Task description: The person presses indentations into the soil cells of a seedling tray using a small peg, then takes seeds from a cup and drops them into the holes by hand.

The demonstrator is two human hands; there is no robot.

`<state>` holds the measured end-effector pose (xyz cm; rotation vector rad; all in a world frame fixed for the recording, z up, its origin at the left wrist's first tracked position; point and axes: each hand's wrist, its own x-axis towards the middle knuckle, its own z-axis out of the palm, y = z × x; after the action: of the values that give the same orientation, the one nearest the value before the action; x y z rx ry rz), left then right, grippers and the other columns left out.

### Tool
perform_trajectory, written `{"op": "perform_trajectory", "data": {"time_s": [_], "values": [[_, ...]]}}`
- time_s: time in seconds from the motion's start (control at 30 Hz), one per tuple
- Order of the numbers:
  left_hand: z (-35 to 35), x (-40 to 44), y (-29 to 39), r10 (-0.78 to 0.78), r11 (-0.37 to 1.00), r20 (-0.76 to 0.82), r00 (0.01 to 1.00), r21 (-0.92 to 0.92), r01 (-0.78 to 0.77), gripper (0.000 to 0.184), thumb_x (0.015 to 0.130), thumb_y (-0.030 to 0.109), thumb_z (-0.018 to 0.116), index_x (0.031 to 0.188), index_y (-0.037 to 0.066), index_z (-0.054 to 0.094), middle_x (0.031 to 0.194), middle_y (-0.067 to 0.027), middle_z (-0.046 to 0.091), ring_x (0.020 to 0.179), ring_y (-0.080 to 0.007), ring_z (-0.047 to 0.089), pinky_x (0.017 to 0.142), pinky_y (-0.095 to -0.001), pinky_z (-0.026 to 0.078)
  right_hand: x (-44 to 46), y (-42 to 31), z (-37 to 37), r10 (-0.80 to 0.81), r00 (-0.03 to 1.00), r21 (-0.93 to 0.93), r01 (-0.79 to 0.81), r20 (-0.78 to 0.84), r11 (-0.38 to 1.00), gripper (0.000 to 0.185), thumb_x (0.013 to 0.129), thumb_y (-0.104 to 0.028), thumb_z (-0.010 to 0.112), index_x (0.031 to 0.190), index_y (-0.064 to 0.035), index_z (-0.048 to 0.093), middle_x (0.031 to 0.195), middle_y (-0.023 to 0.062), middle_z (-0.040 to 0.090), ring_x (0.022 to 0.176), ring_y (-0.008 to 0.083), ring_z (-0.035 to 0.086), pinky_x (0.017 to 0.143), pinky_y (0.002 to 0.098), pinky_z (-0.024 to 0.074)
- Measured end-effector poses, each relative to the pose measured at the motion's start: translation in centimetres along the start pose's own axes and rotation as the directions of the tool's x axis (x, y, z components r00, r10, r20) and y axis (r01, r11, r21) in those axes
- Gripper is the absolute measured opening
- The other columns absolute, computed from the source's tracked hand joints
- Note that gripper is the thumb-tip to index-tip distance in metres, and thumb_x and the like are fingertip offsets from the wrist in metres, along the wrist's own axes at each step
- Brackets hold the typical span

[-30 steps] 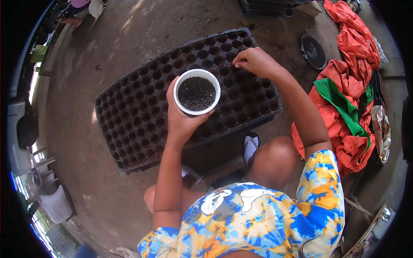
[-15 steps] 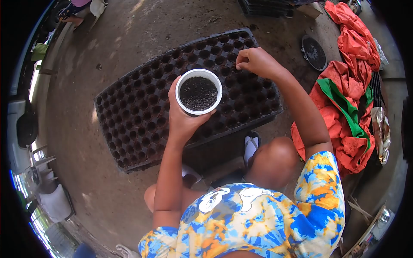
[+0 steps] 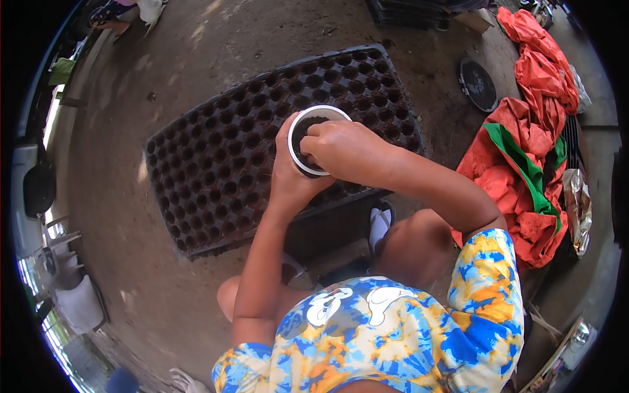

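Observation:
My left hand (image 3: 291,180) is wrapped round a white round cup (image 3: 294,145), which holds dark grains. The fingers of my right hand (image 3: 337,147) dip into the cup, bent together over the dark contents; whether anything is between the fingertips is hidden. Beneath both hands lies a large black tray (image 3: 216,164) with many round cells that look dark inside. The tray rests tilted across the ground, and its right part is partly covered by the cup and my right forearm.
Red cloth (image 3: 488,157) with a green strip (image 3: 517,157) lies heaped on the right. A round black lid (image 3: 479,85) is on the ground beyond the tray. Stacked black trays (image 3: 409,13) stand at the top. Part of another person (image 3: 111,16) shows at top left.
My right hand has moved left and down from above the tray's upper right part into the cup. My left hand and the cup have shifted slightly right.

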<state>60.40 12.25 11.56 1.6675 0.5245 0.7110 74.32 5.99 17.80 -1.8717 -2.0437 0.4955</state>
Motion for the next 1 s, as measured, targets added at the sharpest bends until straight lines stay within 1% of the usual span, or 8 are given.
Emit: {"op": "perform_trajectory", "data": {"time_s": [0.13, 0.2, 0.27, 0.37, 0.47, 0.77, 0.97, 1.0], "values": [[-0.1, 0.1, 0.0, 0.006, 1.000, -0.020, 1.000, -0.011, -0.006, 0.103, 0.056, 0.010, 0.086, 0.141, 0.005, 0.027, 0.127, -0.0129, 0.051, 0.117, -0.0230, 0.052, 0.100, -0.0351, 0.041, 0.4, 1.2, -2.3, 0.023, 0.996, 0.248, 0.001, -0.091, 0.969, 0.010, 0.078, -0.008, 0.064, 0.086, -0.0034, 0.066, 0.085, 0.0124, 0.066, 0.076, 0.0301, 0.065, 0.068, 0.0373, 0.0518], [-0.4, 0.2, -0.2, 0.029, 0.999, -0.031, 0.999, -0.019, -0.029, 0.103, 0.056, 0.010, 0.086, 0.140, 0.004, 0.027, 0.127, -0.0128, 0.051, 0.117, -0.0228, 0.052, 0.100, -0.0349, 0.041, -0.3, 2.7, -4.2, 0.125, 0.985, 0.294, -0.084, -0.121, 0.952, 0.013, 0.078, -0.006, 0.066, 0.090, -0.0014, 0.066, 0.081, 0.0127, 0.067, 0.076, 0.0236, 0.067, 0.068, 0.0326, 0.0518], [-0.9, 0.3, -0.7, 0.053, 0.998, -0.045, 0.998, -0.023, -0.054, 0.103, 0.057, 0.009, 0.086, 0.140, 0.003, 0.027, 0.127, -0.0126, 0.051, 0.118, -0.0224, 0.052, 0.101, -0.0348, 0.041, -1.3, 5.5, -4.2, 0.297, 0.952, 0.295, -0.266, -0.068, 0.918, 0.013, 0.078, -0.009, 0.063, 0.088, -0.0026, 0.067, 0.082, 0.0145, 0.068, 0.077, 0.0299, 0.066, 0.069, 0.0369, 0.0514], [-1.1, 0.3, -0.4, 0.032, 0.997, -0.049, 0.998, -0.065, -0.035, 0.102, 0.057, 0.007, 0.086, 0.140, 0.002, 0.026, 0.127, -0.0127, 0.052, 0.118, -0.0221, 0.052, 0.102, -0.0345, 0.041, -2.7, 9.1, -2.7, 0.401, 0.913, 0.180, -0.408, 0.076, 0.895, 0.014, 0.078, -0.010, 0.063, 0.089, -0.0026, 0.068, 0.085, 0.0133, 0.069, 0.079, 0.0270, 0.067, 0.071, 0.0361, 0.0519], [-1.1, 0.4, -0.5, 0.033, 0.997, -0.049, 0.998, -0.068, -0.036, 0.102, 0.057, 0.007, 0.086, 0.140, 0.002, 0.026, 0.127, -0.0128, 0.052, 0.118, -0.0221, 0.052, 0.102, -0.0346, 0.041, -3.5, 9.9, -2.0, 0.431, 0.898, 0.128, -0.439, 0.086, 0.890, 0.016, 0.079, -0.006, 0.066, 0.093, 0.0013, 0.066, 0.086, 0.0140, 0.070, 0.081, 0.0224, 0.068, 0.074, 0.0319, 0.0518], [-1.0, 0.3, -0.3, 0.042, 0.998, -0.040, 0.998, -0.041, -0.044, 0.102, 0.057, 0.007, 0.086, 0.140, 0.002, 0.026, 0.127, -0.0127, 0.051, 0.118, -0.0221, 0.052, 0.102, -0.0345, 0.041, -3.6, 9.8, -2.5, 0.452, 0.891, 0.184, -0.453, 0.047, 0.872, 0.013, 0.078, -0.006, 0.067, 0.090, -0.0004, 0.066, 0.082, 0.0127, 0.069, 0.074, 0.0209, 0.067, 0.068, 0.0311, 0.0501], [-1.0, 0.3, -0.3, 0.041, 0.997, -0.037, 0.998, -0.065, -0.043, 0.102, 0.057, 0.008, 0.086, 0.140, 0.002, 0.025, 0.126, -0.0126, 0.051, 0.118, -0.0217, 0.052, 0.102, -0.0342, 0.041, -3.9, 8.5, -3.0, 0.418, 0.892, 0.077, -0.435, 0.175, 0.897, 0.011, 0.079, -0.007, 0.066, 0.088, -0.0010, 0.067, 0.079, 0.0143, 0.068, 0.072, 0.0249, 0.066, 0.067, 0.0329, 0.0502], [-1.0, 0.3, -0.3, 0.041, 0.997, -0.036, 0.998, -0.062, -0.043, 0.102, 0.057, 0.008, 0.086, 0.140, 0.002, 0.026, 0.126, -0.0125, 0.051, 0.118, -0.0216, 0.052, 0.101, -0.0341, 0.041, -3.9, 7.8, -3.3, 0.401, 0.911, 0.128, -0.411, 0.096, 0.903, 0.010, 0.078, -0.008, 0.066, 0.087, -0.0023, 0.068, 0.080, 0.0139, 0.068, 0.075, 0.0266, 0.066, 0.069, 0.0341, 0.0506]]}}
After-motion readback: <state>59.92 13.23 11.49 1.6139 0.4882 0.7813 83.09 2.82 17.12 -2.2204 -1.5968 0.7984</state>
